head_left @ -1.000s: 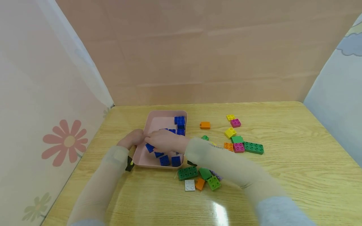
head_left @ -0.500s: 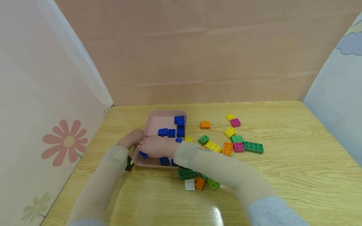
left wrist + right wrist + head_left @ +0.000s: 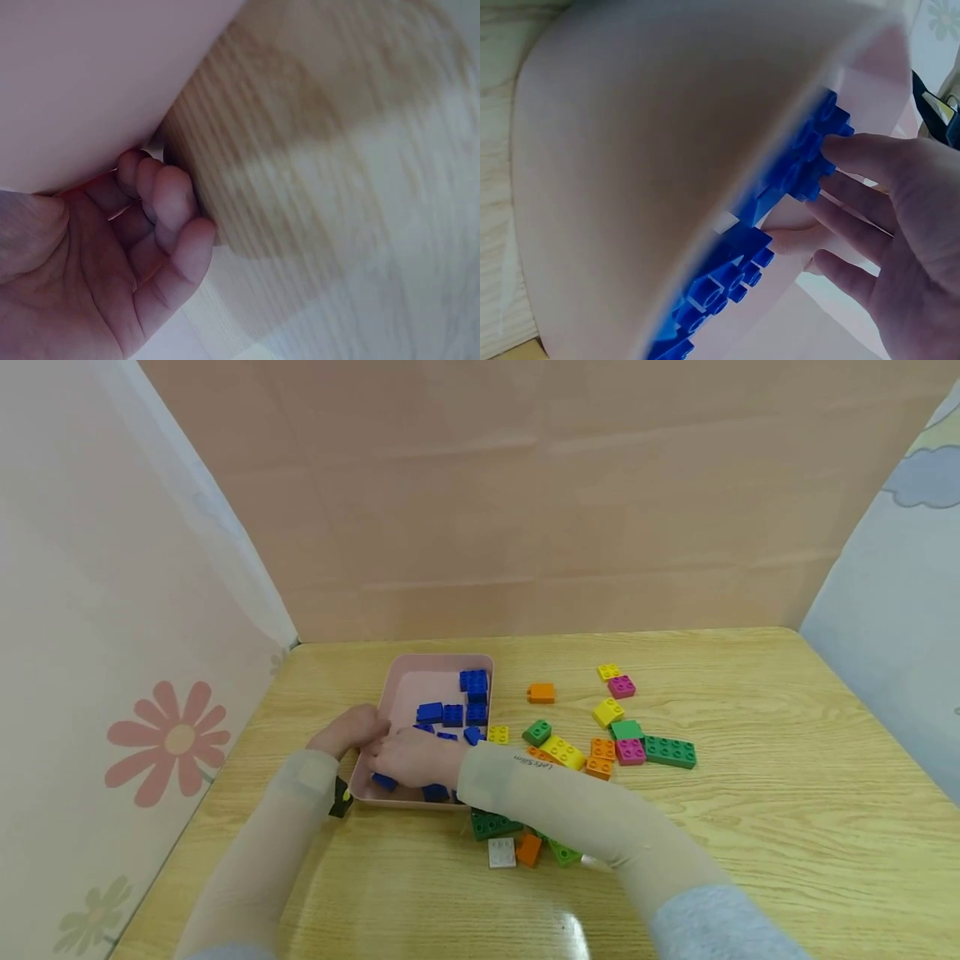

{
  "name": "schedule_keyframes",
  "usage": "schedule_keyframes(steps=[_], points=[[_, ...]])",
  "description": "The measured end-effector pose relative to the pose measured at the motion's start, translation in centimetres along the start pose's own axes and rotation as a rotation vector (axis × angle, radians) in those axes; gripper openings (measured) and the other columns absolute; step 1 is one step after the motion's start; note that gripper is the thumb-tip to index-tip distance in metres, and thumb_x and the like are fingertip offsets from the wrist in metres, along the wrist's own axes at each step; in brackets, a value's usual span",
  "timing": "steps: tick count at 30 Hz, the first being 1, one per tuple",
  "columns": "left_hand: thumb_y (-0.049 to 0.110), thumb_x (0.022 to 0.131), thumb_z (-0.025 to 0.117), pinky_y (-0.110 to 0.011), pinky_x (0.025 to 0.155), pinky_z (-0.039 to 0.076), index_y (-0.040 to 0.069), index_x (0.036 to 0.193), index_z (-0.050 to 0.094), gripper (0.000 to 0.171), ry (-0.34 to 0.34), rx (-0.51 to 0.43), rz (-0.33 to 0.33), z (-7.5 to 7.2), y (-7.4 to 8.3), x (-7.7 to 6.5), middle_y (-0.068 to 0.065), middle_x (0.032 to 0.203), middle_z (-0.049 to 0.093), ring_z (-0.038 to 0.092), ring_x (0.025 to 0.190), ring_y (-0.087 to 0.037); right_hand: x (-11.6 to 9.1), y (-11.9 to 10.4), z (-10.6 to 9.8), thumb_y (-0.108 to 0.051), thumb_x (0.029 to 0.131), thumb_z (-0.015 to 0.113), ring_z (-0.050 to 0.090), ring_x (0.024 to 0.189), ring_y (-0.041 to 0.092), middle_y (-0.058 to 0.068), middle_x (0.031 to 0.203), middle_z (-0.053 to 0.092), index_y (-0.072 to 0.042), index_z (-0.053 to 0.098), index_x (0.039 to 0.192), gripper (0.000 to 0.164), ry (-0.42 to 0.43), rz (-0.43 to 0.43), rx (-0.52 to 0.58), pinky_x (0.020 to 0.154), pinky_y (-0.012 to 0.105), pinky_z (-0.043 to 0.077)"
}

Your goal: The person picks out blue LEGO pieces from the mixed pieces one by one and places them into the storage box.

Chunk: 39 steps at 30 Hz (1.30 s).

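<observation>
My left hand [image 3: 347,732] grips the left rim of a shallow pink tray [image 3: 405,681]. In the left wrist view its fingers [image 3: 174,196] curl along the outside of the tray wall, just above the table. Inside the tray lie several blue toy bricks [image 3: 452,715], most with studs showing. My right hand [image 3: 420,758] is low in the tray near its front left part and hides some of them. The right wrist view shows its thumb and fingertips at a blue brick [image 3: 810,161], pinching it. Another group of blue bricks [image 3: 716,281] lies nearer the tray wall.
Loose yellow [image 3: 562,752], orange [image 3: 542,693], green [image 3: 670,751] and magenta bricks [image 3: 622,686] are scattered right of the tray. A white brick [image 3: 502,852] and a dark green brick [image 3: 495,824] lie in front of it, partly under my right forearm. Walls enclose the table's back and sides.
My right hand has moved left and toward me within the tray, and blue bricks under it have shifted to the left. My left hand has stayed at the rim.
</observation>
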<state>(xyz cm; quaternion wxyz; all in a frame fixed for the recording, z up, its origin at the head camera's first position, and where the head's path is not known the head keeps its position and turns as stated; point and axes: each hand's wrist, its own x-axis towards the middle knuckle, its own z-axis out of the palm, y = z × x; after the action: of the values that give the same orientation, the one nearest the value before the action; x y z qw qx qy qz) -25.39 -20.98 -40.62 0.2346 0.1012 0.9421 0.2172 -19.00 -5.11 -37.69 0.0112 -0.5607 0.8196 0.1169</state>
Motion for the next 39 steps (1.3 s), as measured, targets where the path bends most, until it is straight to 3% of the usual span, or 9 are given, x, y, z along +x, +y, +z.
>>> schedule_keyframes(steps=[7,11,16,19,26,29,33,39], points=[[0.017,0.099,0.043,-0.029,0.055,0.041,0.003,0.078,0.053,0.027,0.005,0.001,-0.02,-0.1,-0.2,-0.2,-0.007,0.071,0.05,0.049,0.059,-0.019,-0.8,0.2,-0.9,-0.019,0.103,0.049,0.044,0.128,0.007,-0.004,0.145,0.046,-0.018,0.05,0.141,0.038,-0.041,0.034,0.049,0.099,0.024,0.038],[0.017,0.099,0.042,-0.029,0.055,0.042,0.001,0.083,0.054,0.026,0.002,0.029,-0.034,-0.2,-0.1,-0.1,-0.008,0.072,0.051,0.05,0.059,-0.018,-2.1,0.3,-1.2,-0.021,0.103,0.048,0.047,0.125,0.009,-0.004,0.137,0.053,-0.018,0.053,0.138,0.035,-0.027,0.037,0.063,0.101,0.025,0.037],[0.019,0.101,0.042,-0.029,0.054,0.044,-0.002,0.094,0.056,0.026,-0.006,0.045,-0.067,0.0,0.0,0.0,-0.01,0.077,0.054,0.053,0.06,-0.019,-4.5,0.7,-1.3,-0.028,0.1,0.054,0.055,0.112,0.012,-0.004,0.122,0.061,-0.019,0.059,0.131,0.032,0.005,0.048,0.022,0.09,0.027,0.044],[0.019,0.101,0.042,-0.029,0.054,0.045,-0.003,0.097,0.057,0.027,-0.014,0.033,-0.075,0.2,0.0,-0.1,-0.01,0.078,0.055,0.054,0.061,-0.019,-6.2,1.2,-1.8,-0.03,0.097,0.059,0.057,0.108,0.014,-0.003,0.119,0.063,-0.018,0.061,0.127,0.032,0.034,0.079,0.06,0.087,0.029,0.045],[0.021,0.101,0.042,-0.029,0.057,0.045,-0.003,0.105,0.058,0.029,-0.016,0.003,-0.105,0.2,0.3,-0.4,-0.01,0.08,0.056,0.056,0.065,-0.02,-11.5,4.6,-4.3,-0.022,0.095,0.063,0.061,0.099,0.019,0.005,0.112,0.063,-0.009,0.064,0.117,0.026,0.294,0.169,0.221,0.089,0.034,0.047],[0.022,0.101,0.042,-0.029,0.059,0.044,-0.003,0.104,0.057,0.029,-0.012,0.007,-0.099,0.3,0.4,-0.3,-0.009,0.079,0.056,0.055,0.066,-0.02,-14.1,6.1,-5.3,-0.019,0.095,0.064,0.061,0.101,0.022,0.008,0.116,0.063,-0.006,0.062,0.119,0.028,0.344,0.243,0.293,0.089,0.037,0.048],[0.023,0.101,0.043,-0.03,0.061,0.044,-0.003,0.101,0.057,0.029,-0.008,-0.009,-0.072,0.3,0.1,-0.2,-0.009,0.079,0.056,0.055,0.067,-0.019,-17.7,7.6,-5.7,-0.02,0.094,0.064,0.062,0.104,0.026,0.01,0.119,0.062,-0.005,0.061,0.123,0.032,0.365,0.359,0.336,0.089,0.041,0.049],[0.029,0.102,0.044,-0.034,0.064,0.053,-0.007,0.111,0.057,0.04,-0.043,-0.147,-0.052,-0.3,-0.7,-0.8,-0.01,0.086,0.065,0.062,0.069,-0.018,-22.5,9.1,-4.6,-0.027,0.094,0.065,0.057,0.111,0.032,0.014,0.126,0.057,-0.002,0.056,0.128,0.043,0.315,0.522,0.287,0.094,0.047,0.045]])
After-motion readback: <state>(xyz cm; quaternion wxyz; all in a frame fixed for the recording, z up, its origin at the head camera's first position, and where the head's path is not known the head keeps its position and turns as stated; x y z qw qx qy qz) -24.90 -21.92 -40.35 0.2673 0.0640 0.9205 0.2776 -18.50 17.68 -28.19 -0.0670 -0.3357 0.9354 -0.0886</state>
